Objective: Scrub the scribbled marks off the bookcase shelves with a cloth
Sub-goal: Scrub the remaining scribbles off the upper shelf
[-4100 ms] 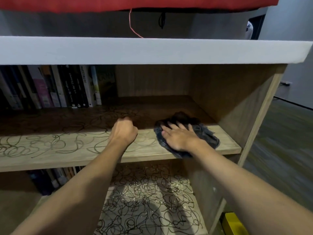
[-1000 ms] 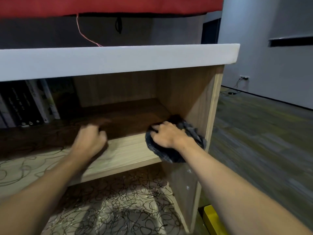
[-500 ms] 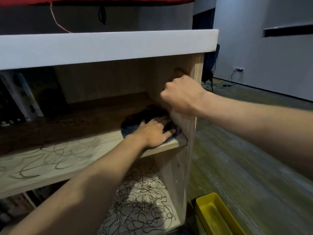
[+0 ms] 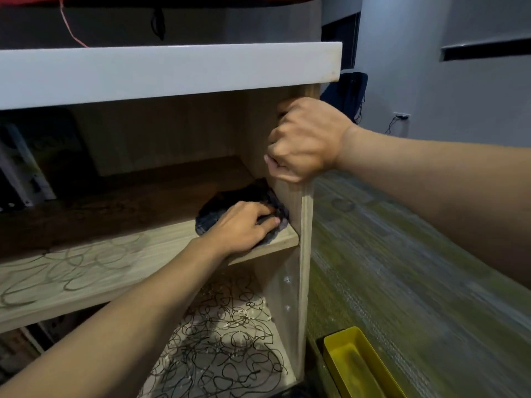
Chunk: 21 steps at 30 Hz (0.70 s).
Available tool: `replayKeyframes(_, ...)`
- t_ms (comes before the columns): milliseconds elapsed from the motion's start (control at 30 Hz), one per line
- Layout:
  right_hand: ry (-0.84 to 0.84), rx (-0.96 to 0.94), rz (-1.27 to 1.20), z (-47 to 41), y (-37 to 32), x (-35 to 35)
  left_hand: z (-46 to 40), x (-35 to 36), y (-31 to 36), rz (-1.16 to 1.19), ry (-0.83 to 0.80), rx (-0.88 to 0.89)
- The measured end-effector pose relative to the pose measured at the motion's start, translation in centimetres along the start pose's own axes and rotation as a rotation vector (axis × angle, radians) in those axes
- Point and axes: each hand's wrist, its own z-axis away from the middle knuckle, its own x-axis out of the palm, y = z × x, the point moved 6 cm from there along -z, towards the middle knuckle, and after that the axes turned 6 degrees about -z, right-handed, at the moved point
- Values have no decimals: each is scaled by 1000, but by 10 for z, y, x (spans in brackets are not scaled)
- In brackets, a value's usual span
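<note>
A dark crumpled cloth [image 4: 218, 214] lies at the right end of the middle wooden shelf [image 4: 129, 271], tucked against the bookcase's side panel [image 4: 306, 254]. My left hand [image 4: 241, 228] lies on top of the cloth and presses it down with its fingers stretched over it. Higher up, my right hand [image 4: 307, 139] grips the front edge of the side panel, fingers curled round it. Faint scribbled marks [image 4: 71, 262] cover the left part of the middle shelf. Dense black scribbles [image 4: 227, 340] cover the bottom shelf.
A thick white top board [image 4: 172, 73] overhangs the shelf opening. Books [image 4: 20, 168] stand at the far left of the middle shelf. A yellow tray [image 4: 353, 366] sits on the carpet to the right of the bookcase.
A second ago my right hand pressed the cloth and my left rested on the shelf. My left hand has taken over the cloth and my right has risen to the side panel.
</note>
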Motion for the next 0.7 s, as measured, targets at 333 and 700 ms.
replayKeyframes(333,84,-29,28,1,-1,-1,12,-6,21,-9,10,-10)
replayKeyframes(700,90,-18,11,1,-1,-1,34,4,36,-38,-18,144)
